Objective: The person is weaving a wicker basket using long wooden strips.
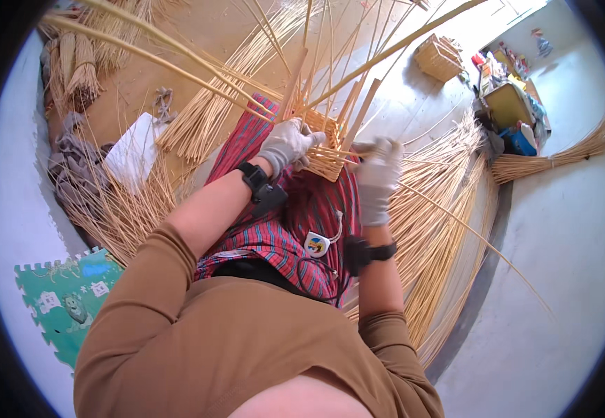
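Note:
In front of my lap is a partly woven wicker basket, with long stakes and a few flat wooden slats standing up from it. My left hand, in a pale work glove, is closed on the basket's near left side, thumb and fingers at the weave. My right hand, gloved too and a little blurred, is just right of the basket with its fingers curled. A thin wicker rod runs from the basket past these fingers and trails off to the lower right; the exact grip on it is partly hidden.
Bundles of wicker rods lie close on my right, with another bundle ahead. Loose thin rods and a white sheet are at left. A finished-looking basket stands far right. Thick rods cross overhead.

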A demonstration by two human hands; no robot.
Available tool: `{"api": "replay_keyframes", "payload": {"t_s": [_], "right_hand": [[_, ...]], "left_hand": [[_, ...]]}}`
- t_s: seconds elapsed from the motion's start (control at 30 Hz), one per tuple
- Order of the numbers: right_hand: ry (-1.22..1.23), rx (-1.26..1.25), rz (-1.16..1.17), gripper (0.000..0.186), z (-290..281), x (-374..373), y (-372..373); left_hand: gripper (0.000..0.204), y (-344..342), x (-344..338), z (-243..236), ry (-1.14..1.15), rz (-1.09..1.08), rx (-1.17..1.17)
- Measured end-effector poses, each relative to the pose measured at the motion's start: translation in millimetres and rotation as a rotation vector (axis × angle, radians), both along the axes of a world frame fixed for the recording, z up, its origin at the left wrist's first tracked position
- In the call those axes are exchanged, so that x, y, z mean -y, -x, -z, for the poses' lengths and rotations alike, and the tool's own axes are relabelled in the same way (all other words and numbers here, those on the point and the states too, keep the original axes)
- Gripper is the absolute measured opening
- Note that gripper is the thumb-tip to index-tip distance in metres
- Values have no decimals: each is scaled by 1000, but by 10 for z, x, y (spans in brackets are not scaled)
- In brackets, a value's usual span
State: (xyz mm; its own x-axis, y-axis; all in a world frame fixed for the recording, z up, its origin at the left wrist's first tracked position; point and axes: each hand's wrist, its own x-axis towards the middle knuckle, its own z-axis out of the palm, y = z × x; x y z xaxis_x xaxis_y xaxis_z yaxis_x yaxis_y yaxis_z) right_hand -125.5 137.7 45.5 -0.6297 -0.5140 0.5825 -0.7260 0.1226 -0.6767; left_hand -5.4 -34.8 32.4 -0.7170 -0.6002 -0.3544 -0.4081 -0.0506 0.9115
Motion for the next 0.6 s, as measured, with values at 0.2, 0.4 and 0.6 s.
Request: {"api": "replay_keyframes", "payload": {"t_s": [0.2, 0.4, 0.6], "right_hand": [[-508, 503, -9, 38, -313, -495, -238], [-486, -859, 39, 55, -2, 373, -337], [-895, -546, -85, 61, -158, 473, -187]], "left_hand": [[71, -643, -1, 99, 858, 261, 26], [64, -586, -49, 173, 1125, 376, 105], [62, -503, -36, 126, 1189, 326, -50]]}}
